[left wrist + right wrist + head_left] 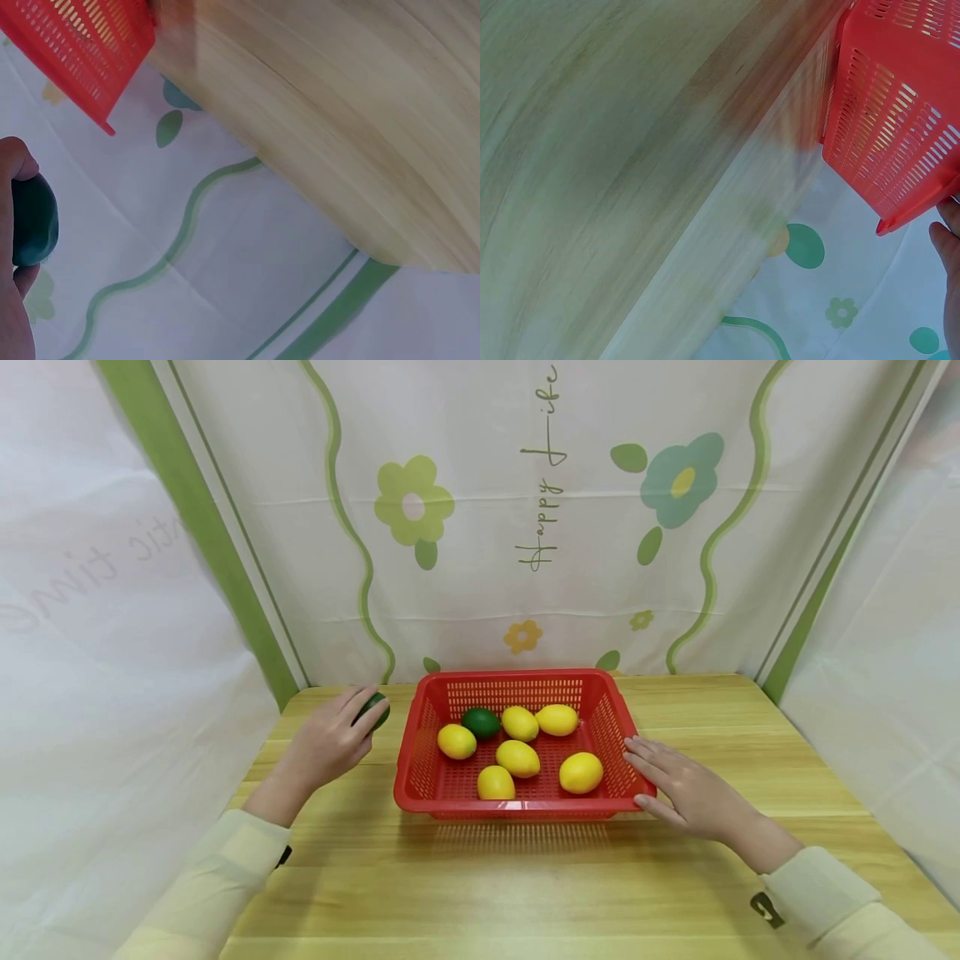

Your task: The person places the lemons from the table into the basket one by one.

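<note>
My left hand (328, 742) holds a dark green lime (381, 713) between fingers and thumb, just left of the basket. In the left wrist view the lime (36, 223) shows at the left edge, partly hidden by the hand. A red plastic basket (510, 806) with slotted walls stands on the table. Inside it lie several yellow lemons (581, 773) and one green lime (480, 722). My right hand (697, 792) rests at the basket's right rim, fingers extended. At the right wrist view's edge, its fingertips are by the basket's rim (919, 214).
The wood-grain table (510, 893) reaches back to a white curtain (465, 585) printed with flowers and lettering. More white cloth hangs at the left (112, 693) and right sides. Pale sleeves cover both forearms.
</note>
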Tool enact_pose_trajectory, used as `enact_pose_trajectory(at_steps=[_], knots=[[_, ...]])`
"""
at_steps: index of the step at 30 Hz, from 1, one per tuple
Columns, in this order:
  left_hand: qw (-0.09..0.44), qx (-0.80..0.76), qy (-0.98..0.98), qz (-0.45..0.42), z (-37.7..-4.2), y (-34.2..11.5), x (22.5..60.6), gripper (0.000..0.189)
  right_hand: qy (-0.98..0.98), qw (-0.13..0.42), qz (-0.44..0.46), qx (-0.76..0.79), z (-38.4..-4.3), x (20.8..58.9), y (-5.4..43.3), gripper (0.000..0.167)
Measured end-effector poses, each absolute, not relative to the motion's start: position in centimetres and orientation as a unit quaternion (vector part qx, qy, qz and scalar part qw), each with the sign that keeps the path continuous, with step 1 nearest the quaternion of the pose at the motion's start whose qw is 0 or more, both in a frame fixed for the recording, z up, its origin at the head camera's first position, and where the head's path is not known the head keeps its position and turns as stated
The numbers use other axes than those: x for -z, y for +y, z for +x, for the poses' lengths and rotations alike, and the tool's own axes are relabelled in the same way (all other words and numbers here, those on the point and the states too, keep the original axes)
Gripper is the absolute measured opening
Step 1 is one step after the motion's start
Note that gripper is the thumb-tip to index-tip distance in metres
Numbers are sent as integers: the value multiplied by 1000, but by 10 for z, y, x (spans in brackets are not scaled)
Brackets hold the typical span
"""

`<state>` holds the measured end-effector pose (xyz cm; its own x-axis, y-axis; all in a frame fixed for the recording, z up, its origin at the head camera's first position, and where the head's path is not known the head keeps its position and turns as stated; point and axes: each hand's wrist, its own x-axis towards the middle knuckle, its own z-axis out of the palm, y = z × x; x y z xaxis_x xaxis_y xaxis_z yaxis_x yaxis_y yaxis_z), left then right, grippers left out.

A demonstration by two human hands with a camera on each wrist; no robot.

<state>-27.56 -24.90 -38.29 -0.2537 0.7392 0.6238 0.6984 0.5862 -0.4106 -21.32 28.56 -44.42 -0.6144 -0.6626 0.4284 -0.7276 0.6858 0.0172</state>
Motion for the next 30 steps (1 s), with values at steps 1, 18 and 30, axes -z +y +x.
enact_pose_trajectory(at_steps=[1, 18, 30], knots=[[407, -26, -791, -456, -275, -247, 382, 37, -895, 205, 389, -79, -213, 444, 286, 62], [398, -14, -778, -485, -275, -208, 377, 36, -894, 204, 392, -78, -215, 446, 287, 62], [376, -42, -785, -490, -276, -185, 382, 50, -895, 204, 390, -77, -214, 446, 287, 62]])
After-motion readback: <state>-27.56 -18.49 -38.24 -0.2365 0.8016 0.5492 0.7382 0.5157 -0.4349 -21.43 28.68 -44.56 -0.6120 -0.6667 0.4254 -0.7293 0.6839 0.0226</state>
